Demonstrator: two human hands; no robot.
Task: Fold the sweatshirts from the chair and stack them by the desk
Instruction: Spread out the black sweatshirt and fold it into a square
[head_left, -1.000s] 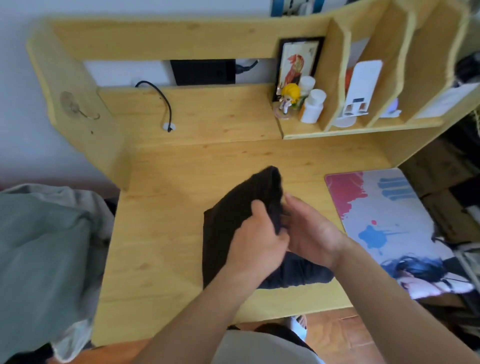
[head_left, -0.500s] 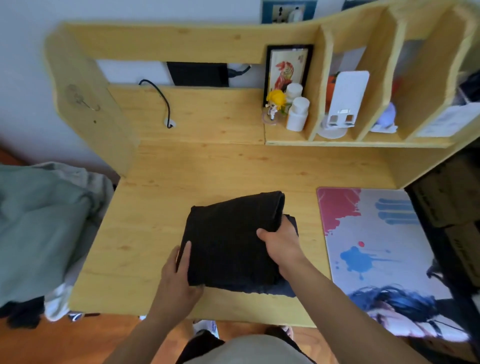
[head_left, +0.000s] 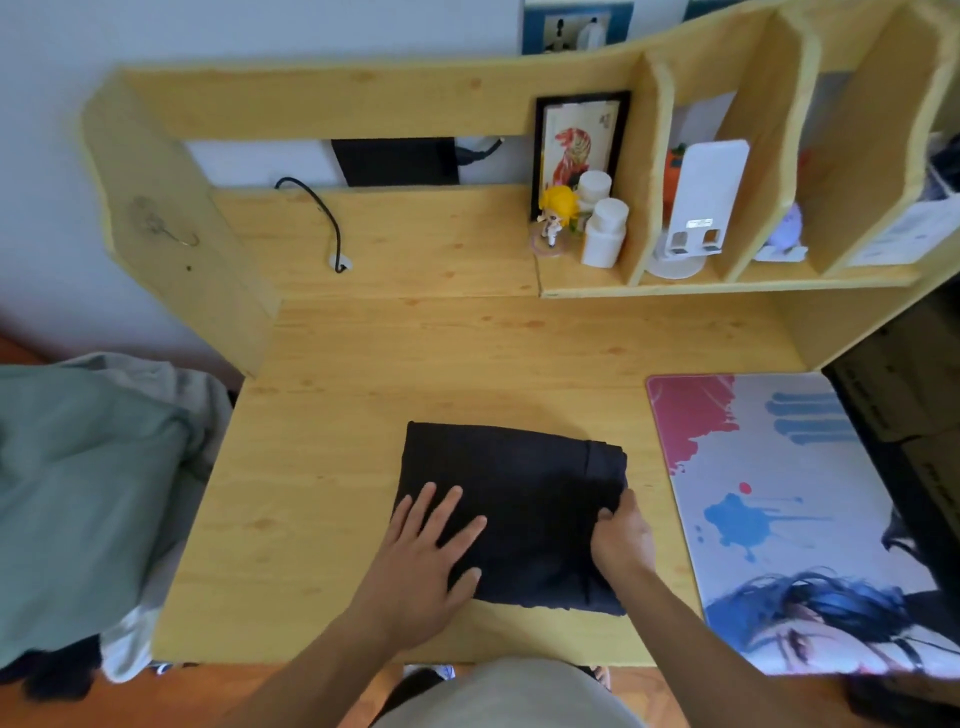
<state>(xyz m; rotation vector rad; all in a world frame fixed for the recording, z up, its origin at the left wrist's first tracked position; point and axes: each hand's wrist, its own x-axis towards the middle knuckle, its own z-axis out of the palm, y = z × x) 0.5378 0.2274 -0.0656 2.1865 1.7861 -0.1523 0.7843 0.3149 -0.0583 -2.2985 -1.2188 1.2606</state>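
Sweatshirt (head_left: 519, 499), black, folded square, lies flat on desk (head_left: 322, 467) near edge, left of mousepad (head_left: 779, 467). I see left hand (head_left: 426, 561) flat, fingers spread, pressing its near left part. Right hand (head_left: 621, 540) pinches its right edge. Green clothes (head_left: 78, 493) piled far left.

One folded black sweatshirt (head_left: 511, 512) on the tabletop (head_left: 332, 467); two white bottles (head_left: 602, 228), one figurine (head_left: 556, 215), one framed picture (head_left: 579, 143) at one o'clock; one mat (head_left: 779, 519) at three.
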